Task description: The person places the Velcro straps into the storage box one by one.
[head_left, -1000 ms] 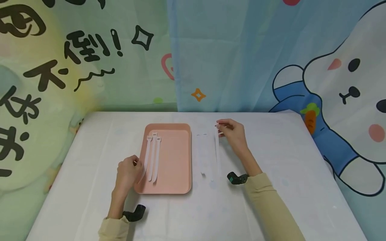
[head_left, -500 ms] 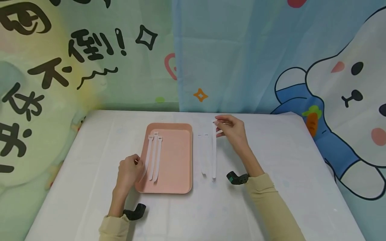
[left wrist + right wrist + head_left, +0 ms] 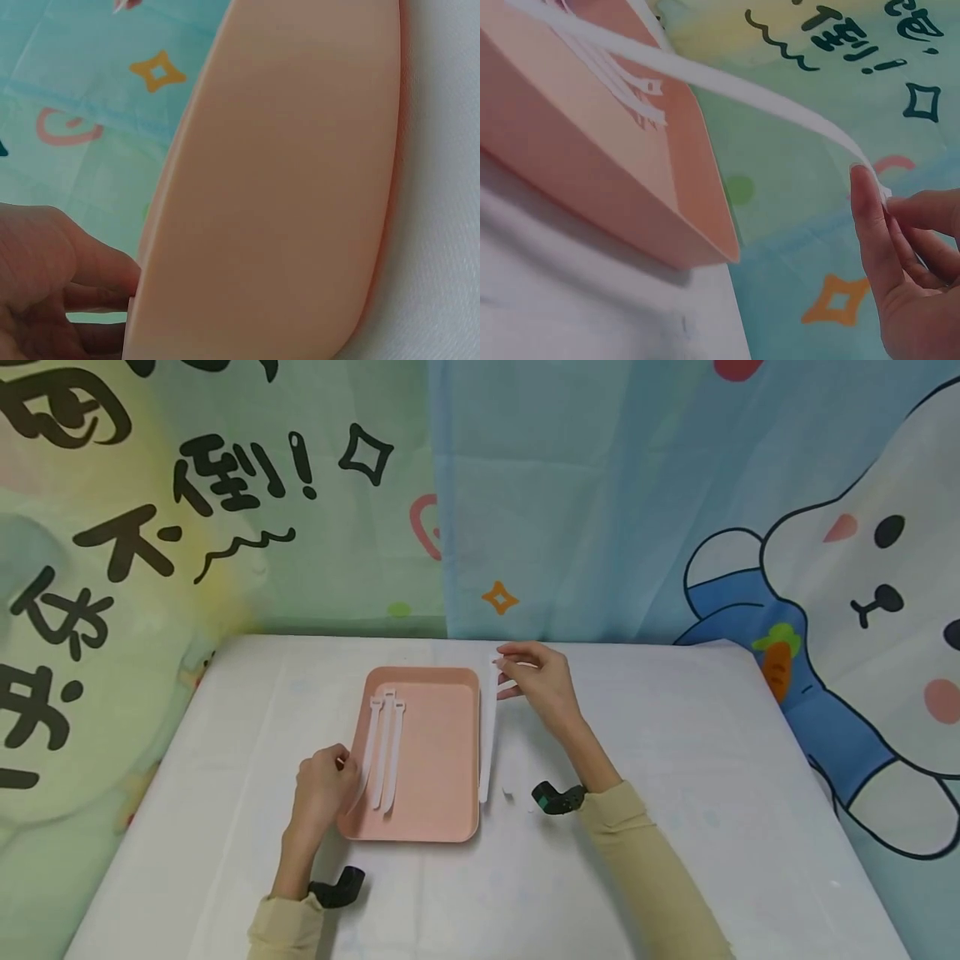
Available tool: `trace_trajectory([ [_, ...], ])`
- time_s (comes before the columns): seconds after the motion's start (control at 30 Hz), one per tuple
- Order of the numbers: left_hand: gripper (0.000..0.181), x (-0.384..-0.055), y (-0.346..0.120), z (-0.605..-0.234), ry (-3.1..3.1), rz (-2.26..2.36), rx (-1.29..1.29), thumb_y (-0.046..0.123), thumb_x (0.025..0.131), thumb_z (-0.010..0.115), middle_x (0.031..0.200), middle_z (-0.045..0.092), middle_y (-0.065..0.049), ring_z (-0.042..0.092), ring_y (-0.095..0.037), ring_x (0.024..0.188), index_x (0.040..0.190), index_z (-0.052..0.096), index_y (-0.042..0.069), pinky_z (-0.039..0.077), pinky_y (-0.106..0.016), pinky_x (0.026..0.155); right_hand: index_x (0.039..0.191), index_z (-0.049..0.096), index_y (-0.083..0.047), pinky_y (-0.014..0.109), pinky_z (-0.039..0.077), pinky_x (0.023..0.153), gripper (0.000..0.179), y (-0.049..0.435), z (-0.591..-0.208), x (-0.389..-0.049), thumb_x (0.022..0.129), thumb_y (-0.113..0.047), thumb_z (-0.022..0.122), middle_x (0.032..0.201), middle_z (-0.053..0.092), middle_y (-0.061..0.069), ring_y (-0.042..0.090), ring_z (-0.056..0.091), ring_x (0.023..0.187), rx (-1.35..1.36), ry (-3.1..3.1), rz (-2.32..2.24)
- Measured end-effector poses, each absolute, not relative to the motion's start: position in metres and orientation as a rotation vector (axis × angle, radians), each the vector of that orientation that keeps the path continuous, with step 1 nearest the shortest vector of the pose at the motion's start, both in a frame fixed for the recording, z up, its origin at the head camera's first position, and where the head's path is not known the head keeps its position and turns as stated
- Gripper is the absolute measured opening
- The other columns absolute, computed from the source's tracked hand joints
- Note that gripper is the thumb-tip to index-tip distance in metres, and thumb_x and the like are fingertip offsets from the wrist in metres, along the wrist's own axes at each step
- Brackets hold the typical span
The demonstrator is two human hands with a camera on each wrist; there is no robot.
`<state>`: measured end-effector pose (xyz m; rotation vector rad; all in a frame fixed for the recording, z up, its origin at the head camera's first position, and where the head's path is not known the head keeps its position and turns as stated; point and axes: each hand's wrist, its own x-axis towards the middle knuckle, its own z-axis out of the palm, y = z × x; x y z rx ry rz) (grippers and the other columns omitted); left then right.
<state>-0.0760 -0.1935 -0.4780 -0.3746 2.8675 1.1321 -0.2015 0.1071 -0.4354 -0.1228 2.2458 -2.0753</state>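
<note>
In the head view, my left hand grips the left rim of a pink rectangular tray. The left wrist view shows its fingers at that rim, beside the tray's smooth outer wall. With thumb and fingertips, my right hand pinches one end of a white strap, like a cable tie, beside the tray's right edge. In the right wrist view this cable tie arches from my fingers out over the tray. Several white cable ties with slotted heads lie side by side inside it, on the left.
A white cloth covers the table. Just right of the tray is a small curled tip, hard to make out against the white. A printed curtain hangs behind the table. Both wrists carry a black camera.
My right hand has lifted the cable tie off the table area at right and moved it left to the tray's right edge. The left hand stays at the left rim.
</note>
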Motion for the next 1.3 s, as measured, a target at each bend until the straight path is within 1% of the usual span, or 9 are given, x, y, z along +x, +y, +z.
trace_trajectory([
  [0.13, 0.016, -0.077, -0.194, -0.478, 2.869, 1.131, -0.374, 0.006, 0.096, 0.055, 0.064, 0.057, -0.008, 0.045, -0.015, 0.051, 0.087, 0.065, -0.003, 0.033, -0.027, 0.045, 0.12, 0.069, -0.001, 0.038, 0.062, 0.069, 0.026, 0.092, -0.438, -0.203, 0.097, -0.013, 0.069, 0.108, 0.068, 0.016, 0.03, 0.07, 0.085, -0.134, 2.224, -2.065],
  [0.33, 0.015, -0.077, -0.194, -0.479, 2.868, 1.142, -0.379, 0.005, 0.095, 0.055, 0.063, 0.056, -0.007, 0.045, -0.014, 0.05, 0.086, 0.064, -0.002, 0.033, -0.026, 0.044, 0.12, 0.068, 0.003, 0.041, 0.062, 0.069, 0.027, 0.071, -0.447, -0.205, 0.097, -0.009, 0.068, 0.1, 0.067, 0.012, 0.033, 0.069, 0.083, -0.129, 2.125, -2.079],
  [0.6, 0.014, -0.078, -0.194, -0.481, 2.882, 1.14, -0.373, 0.004, 0.094, 0.055, 0.062, 0.054, -0.006, 0.043, -0.015, 0.051, 0.084, 0.064, -0.002, 0.032, -0.028, 0.046, 0.118, 0.068, 0.005, 0.058, 0.059, 0.078, 0.025, 0.045, -0.46, -0.211, 0.096, -0.006, 0.066, 0.095, 0.067, 0.011, 0.026, 0.07, 0.074, -0.085, 2.05, -2.09],
  [0.63, 0.014, -0.078, -0.194, -0.481, 2.881, 1.143, -0.373, 0.004, 0.094, 0.055, 0.062, 0.054, -0.006, 0.044, -0.015, 0.051, 0.084, 0.064, -0.002, 0.032, -0.028, 0.046, 0.117, 0.068, 0.004, 0.055, 0.06, 0.076, 0.024, 0.043, -0.468, -0.215, 0.096, -0.007, 0.067, 0.094, 0.068, 0.01, 0.024, 0.07, 0.073, -0.105, 2.038, -2.102],
  [0.7, 0.014, -0.078, -0.194, -0.481, 2.881, 1.142, -0.379, 0.005, 0.094, 0.055, 0.063, 0.054, -0.007, 0.044, -0.015, 0.051, 0.084, 0.064, -0.002, 0.033, -0.028, 0.046, 0.116, 0.069, 0.003, 0.056, 0.059, 0.077, 0.023, 0.037, -0.47, -0.216, 0.096, -0.007, 0.067, 0.093, 0.069, 0.01, 0.024, 0.071, 0.073, -0.101, 2.035, -2.1],
  [0.83, 0.015, -0.079, -0.194, -0.482, 2.888, 1.134, -0.383, 0.005, 0.094, 0.055, 0.061, 0.053, -0.006, 0.043, -0.014, 0.049, 0.083, 0.063, -0.001, 0.032, -0.027, 0.045, 0.115, 0.069, 0.003, 0.059, 0.058, 0.079, 0.021, 0.027, -0.473, -0.217, 0.096, -0.005, 0.066, 0.093, 0.07, 0.013, 0.028, 0.072, 0.074, -0.104, 2.026, -2.092],
  [0.93, 0.016, -0.079, -0.194, -0.483, 2.892, 1.134, -0.378, 0.005, 0.094, 0.055, 0.059, 0.052, -0.005, 0.042, -0.014, 0.049, 0.081, 0.062, 0.0, 0.031, -0.026, 0.044, 0.116, 0.069, 0.003, 0.064, 0.055, 0.082, 0.021, 0.021, -0.467, -0.212, 0.097, -0.003, 0.063, 0.094, 0.071, 0.016, 0.037, 0.072, 0.077, -0.074, 2.041, -2.068],
  [1.1, 0.016, -0.079, -0.195, -0.483, 2.901, 1.138, -0.367, 0.004, 0.094, 0.055, 0.058, 0.052, -0.005, 0.042, -0.013, 0.048, 0.08, 0.063, -0.001, 0.031, -0.026, 0.044, 0.116, 0.069, 0.003, 0.062, 0.056, 0.083, 0.02, 0.015, -0.47, -0.213, 0.098, -0.002, 0.062, 0.094, 0.071, 0.015, 0.048, 0.071, 0.085, -0.038, 2.036, -2.054],
  [1.3, 0.017, -0.079, -0.195, -0.483, 2.901, 1.134, -0.372, 0.004, 0.094, 0.055, 0.058, 0.051, -0.004, 0.042, -0.014, 0.049, 0.08, 0.062, -0.001, 0.03, -0.026, 0.044, 0.116, 0.07, 0.002, 0.059, 0.058, 0.081, 0.021, 0.01, -0.478, -0.216, 0.097, -0.003, 0.062, 0.092, 0.072, 0.015, 0.053, 0.069, 0.086, -0.024, 2.055, -2.025],
])
